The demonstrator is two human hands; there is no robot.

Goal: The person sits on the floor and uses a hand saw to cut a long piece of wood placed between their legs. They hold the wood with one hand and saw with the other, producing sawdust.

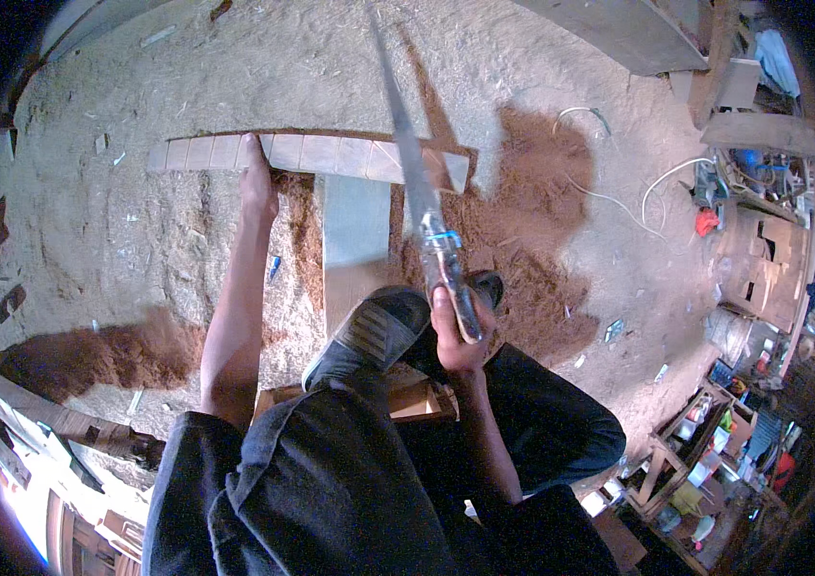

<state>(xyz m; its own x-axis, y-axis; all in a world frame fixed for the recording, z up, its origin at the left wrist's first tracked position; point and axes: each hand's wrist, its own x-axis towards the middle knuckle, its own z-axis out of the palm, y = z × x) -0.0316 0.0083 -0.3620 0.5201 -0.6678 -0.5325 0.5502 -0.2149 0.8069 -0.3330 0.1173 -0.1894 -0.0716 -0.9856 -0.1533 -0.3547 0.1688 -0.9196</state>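
My left hand (258, 187) is closed on the near edge of a long wooden board (330, 154), its thumb on top. The board has several lines across it and lies sideways over a pale plank (356, 221). In my right hand (460, 336) is a handsaw (407, 158), gripped by its worn handle with a blue band at the blade end. The long, tapering blade points away from me and passes over the right part of the board. Whether its teeth touch the wood I cannot tell. My shoe (383, 326) rests at the plank's near end.
Reddish sawdust (542, 182) lies heaped right of the board, with another pile (109, 355) at the left. A pale cable (662, 182) curls over the ground at the right. A cluttered wooden rack (686, 461) stands at the lower right. A small blue object (275, 266) lies beside my left forearm.
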